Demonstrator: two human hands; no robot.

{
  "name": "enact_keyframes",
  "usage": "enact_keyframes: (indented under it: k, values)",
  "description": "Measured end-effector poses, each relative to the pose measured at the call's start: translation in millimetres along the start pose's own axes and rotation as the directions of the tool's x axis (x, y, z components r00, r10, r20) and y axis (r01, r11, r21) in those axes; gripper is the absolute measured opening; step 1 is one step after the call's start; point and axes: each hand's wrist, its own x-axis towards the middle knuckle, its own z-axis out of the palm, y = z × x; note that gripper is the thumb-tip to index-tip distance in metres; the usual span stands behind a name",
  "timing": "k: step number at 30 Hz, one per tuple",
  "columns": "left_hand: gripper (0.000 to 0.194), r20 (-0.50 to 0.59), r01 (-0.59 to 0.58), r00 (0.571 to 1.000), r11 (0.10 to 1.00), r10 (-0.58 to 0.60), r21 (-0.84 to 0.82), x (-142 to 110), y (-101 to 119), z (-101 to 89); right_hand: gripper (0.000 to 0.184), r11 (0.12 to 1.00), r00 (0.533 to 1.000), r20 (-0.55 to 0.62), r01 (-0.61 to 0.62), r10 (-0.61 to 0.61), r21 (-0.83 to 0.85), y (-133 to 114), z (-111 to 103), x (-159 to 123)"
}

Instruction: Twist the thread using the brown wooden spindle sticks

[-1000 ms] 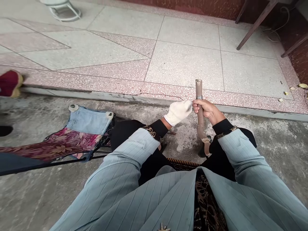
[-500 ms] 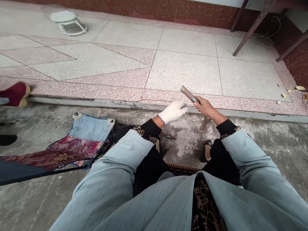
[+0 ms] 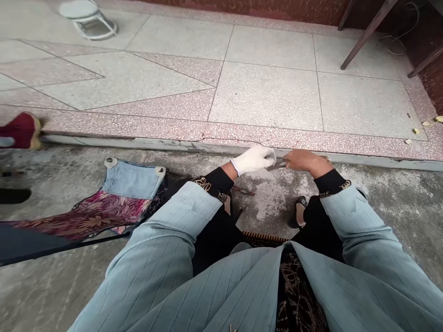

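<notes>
My right hand [image 3: 306, 161] is bare and closed over a brown handle with a metal ring [image 3: 281, 163]. The handle now lies sideways, and only a short stretch of it shows between my hands. My left hand [image 3: 254, 159] wears a white knit glove, and its fingers are curled onto the handle's left end. Both hands are held out in front of my knees, above the rough concrete floor [image 3: 273, 198]. A thin dark rod [image 3: 243, 191] lies on the concrete just below my left wrist.
A folding stool with a patchwork cloth seat [image 3: 114, 203] stands at my left. Beyond a low step lies a tiled terrace [image 3: 266, 92] with a white stand [image 3: 88, 18] at the far left and dark furniture legs [image 3: 367, 32] at the far right. A red shoe [image 3: 20, 129] sits at the left edge.
The handle stood upright in my right hand, then tipped leftward and now lies level. My gloved left hand has closed onto its end. Both hands have dropped a little.
</notes>
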Motion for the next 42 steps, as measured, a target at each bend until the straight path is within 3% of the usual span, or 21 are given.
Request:
enact_keyframes:
  k: [3, 6, 9, 13, 18, 21, 23, 25, 28, 32, 34, 37, 39, 42]
  values:
    - [0.022, 0.077, -0.068, 0.995, 0.996, 0.064, 0.059, 4, 0, 5.4, 0.022, 0.983, 0.975, 0.185, 0.089, -0.119, 0.163, -2, 3, -6]
    - [0.023, 0.125, -0.087, 0.988, 0.996, 0.086, 0.004, 8, -5, 8.7, 0.010, 0.919, 0.880, 0.380, 0.138, -0.285, 0.370, -5, -6, -19]
    - [0.023, 0.179, -0.093, 0.977, 0.988, 0.115, -0.125, 11, -10, 9.0, 0.014, 0.846, 0.839, 0.389, 0.146, -0.380, 0.513, -7, -20, -32]
    - [0.024, 0.205, -0.050, 0.972, 0.953, 0.115, -0.299, 13, -13, 12.8, 0.019, 0.744, 0.871, 0.271, 0.147, -0.409, 0.652, -3, -34, -48]
    - [0.018, 0.070, 0.029, 0.998, 0.851, 0.009, -0.524, 11, -12, 28.5, 0.024, 0.662, 0.965, 0.049, 0.139, -0.257, 0.737, 4, -37, -58]
    - [0.024, 0.091, 0.096, 0.995, 0.768, -0.049, -0.634, 6, -9, 35.5, 0.024, 0.631, 0.989, -0.094, 0.143, -0.111, 0.763, 2, -34, -54]
    - [0.025, 0.100, 0.107, 0.993, 0.752, -0.055, -0.650, 3, -9, 36.7, 0.023, 0.673, 0.988, -0.156, 0.124, -0.013, 0.729, 0, -29, -48]
    - [0.025, 0.084, 0.102, 0.994, 0.767, -0.063, -0.633, 1, -11, 35.8, 0.020, 0.769, 0.971, -0.226, 0.088, 0.075, 0.633, 0, -24, -40]
    - [0.022, 0.075, 0.098, 0.995, 0.806, -0.067, -0.583, 0, -15, 33.6, 0.011, 0.900, 0.940, -0.325, 0.050, 0.104, 0.434, 1, -15, -29]
    - [0.020, 0.115, 0.160, 0.987, 0.748, -0.112, -0.644, 1, -17, 34.4, 0.013, 0.937, 0.919, -0.367, -0.007, 0.143, 0.348, 3, -8, -23]
    - [0.018, 0.167, 0.214, 0.977, 0.681, -0.135, -0.700, 1, -15, 36.5, 0.018, 0.863, 0.922, -0.338, 0.009, 0.189, 0.505, 3, -6, -22]
    - [0.016, 0.202, 0.247, 0.969, 0.613, -0.143, -0.750, 1, -12, 39.5, 0.023, 0.564, 0.946, -0.268, 0.124, 0.180, 0.816, -1, -5, -18]
    - [0.017, 0.207, 0.247, 0.969, 0.568, -0.135, -0.785, 2, -11, 40.9, 0.025, 0.428, 0.940, -0.275, 0.169, 0.199, 0.888, -4, -5, -15]
    - [0.022, 0.221, 0.241, 0.970, 0.453, -0.097, -0.859, 3, -14, 42.9, 0.026, 0.458, 0.901, -0.335, 0.183, 0.277, 0.870, -5, -7, -10]
